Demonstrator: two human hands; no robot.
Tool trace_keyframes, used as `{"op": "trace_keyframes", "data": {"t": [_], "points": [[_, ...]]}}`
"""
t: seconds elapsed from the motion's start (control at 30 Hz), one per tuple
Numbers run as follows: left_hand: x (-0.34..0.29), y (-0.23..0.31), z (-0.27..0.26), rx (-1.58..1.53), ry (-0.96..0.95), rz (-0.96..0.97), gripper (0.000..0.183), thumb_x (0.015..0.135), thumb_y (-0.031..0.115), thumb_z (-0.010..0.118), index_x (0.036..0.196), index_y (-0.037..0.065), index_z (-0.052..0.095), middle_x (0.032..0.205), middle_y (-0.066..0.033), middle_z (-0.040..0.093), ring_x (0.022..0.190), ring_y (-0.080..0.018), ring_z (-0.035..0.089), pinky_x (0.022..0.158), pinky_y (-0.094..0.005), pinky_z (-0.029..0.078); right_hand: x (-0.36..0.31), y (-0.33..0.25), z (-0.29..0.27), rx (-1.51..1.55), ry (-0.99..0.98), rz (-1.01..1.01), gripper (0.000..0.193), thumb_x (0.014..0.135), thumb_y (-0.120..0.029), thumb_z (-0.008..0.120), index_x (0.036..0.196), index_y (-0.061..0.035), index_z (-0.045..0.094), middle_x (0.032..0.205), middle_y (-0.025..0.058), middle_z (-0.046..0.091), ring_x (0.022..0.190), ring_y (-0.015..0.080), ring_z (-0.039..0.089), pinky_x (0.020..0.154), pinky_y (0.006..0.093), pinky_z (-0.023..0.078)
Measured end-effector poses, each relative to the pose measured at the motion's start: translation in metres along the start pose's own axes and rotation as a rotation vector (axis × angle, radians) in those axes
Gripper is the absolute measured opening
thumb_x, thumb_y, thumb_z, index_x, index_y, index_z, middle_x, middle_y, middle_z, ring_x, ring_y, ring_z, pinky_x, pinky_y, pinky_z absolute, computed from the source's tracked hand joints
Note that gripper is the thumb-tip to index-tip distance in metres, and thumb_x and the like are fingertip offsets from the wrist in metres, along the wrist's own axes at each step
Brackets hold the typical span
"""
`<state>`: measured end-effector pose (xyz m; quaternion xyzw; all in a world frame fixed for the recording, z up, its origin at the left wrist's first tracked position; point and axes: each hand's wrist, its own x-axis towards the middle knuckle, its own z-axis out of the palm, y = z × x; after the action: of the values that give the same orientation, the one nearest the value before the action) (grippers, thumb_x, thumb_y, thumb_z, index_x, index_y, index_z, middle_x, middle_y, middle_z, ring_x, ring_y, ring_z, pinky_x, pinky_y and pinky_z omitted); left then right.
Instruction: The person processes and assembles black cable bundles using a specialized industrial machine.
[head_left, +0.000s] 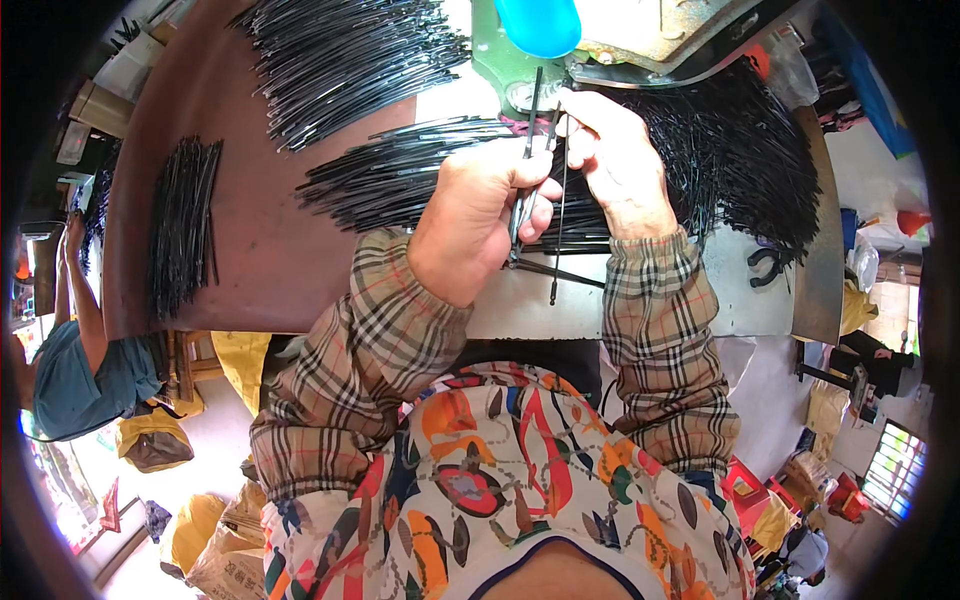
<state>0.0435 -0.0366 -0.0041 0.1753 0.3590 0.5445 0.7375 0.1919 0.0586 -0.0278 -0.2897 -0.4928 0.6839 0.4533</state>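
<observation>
Left hand [478, 215]: fisted grip closed on thin black rods [527, 150]; right hand [615, 160]: just beside, fingertips pinched on one rod, wrists bent over counter [740, 290]

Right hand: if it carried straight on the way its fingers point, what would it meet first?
Probably the green machine base under the blue cap. The right hand points up and left, pinching thin black rods, with the base just beyond; depth is unclear.

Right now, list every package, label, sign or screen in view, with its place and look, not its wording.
Cardboard boxes: upper left, beyond the brown table; pale, boxy, stacked.
Sacks: lower left on the floor; yellow and tan, bulging.
Bag: left floor, beside another person; brown and yellow, slumped.
No signs or screens can be made out.
</observation>
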Motion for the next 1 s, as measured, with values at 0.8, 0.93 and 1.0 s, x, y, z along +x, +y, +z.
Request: {"op": "trace_keyframes", "data": {"t": [0.8,0.93,1.0], "points": [[-0.059,0.038,-0.053,0.909,0.453,0.48,0.027,0.098,0.024,0.052,0.11,0.003,0.065,0.07,0.0049,0.044,0.059,-0.0029,0.036,0.052,-0.0202,0.031,-0.082,-0.05,0.006,-0.876,0.063,-0.067,0.01,0.079,-0.009,0.071,0.088,-0.0044,0.067,0.073,0.0008,0.06,0.057,0.0056,0.051,0.051,0.0226,0.041],[-0.099,0.088,-0.161,1.558,0.987,0.755,0.028,0.095,0.022,0.056,0.115,0.004,0.065,0.078,-0.0027,0.059,0.067,-0.015,0.053,0.062,-0.0272,0.043,-0.127,-0.04,0.0,-1.108,-0.095,-0.041,0.015,0.073,-0.011,0.075,0.083,-0.0052,0.065,0.077,0.004,0.058,0.06,0.0165,0.055,0.054,0.0283,0.043],[-0.104,0.107,-0.168,2.136,1.097,0.818,0.023,0.09,0.017,0.062,0.11,0.007,0.068,0.09,-0.0114,0.066,0.085,-0.0296,0.061,0.074,-0.0369,0.048,-0.129,-0.025,-0.002,-1.106,-0.092,-0.14,0.015,0.073,-0.011,0.075,0.082,-0.0054,0.065,0.076,0.0047,0.058,0.064,0.0188,0.056,0.056,0.0299,0.044]]}}
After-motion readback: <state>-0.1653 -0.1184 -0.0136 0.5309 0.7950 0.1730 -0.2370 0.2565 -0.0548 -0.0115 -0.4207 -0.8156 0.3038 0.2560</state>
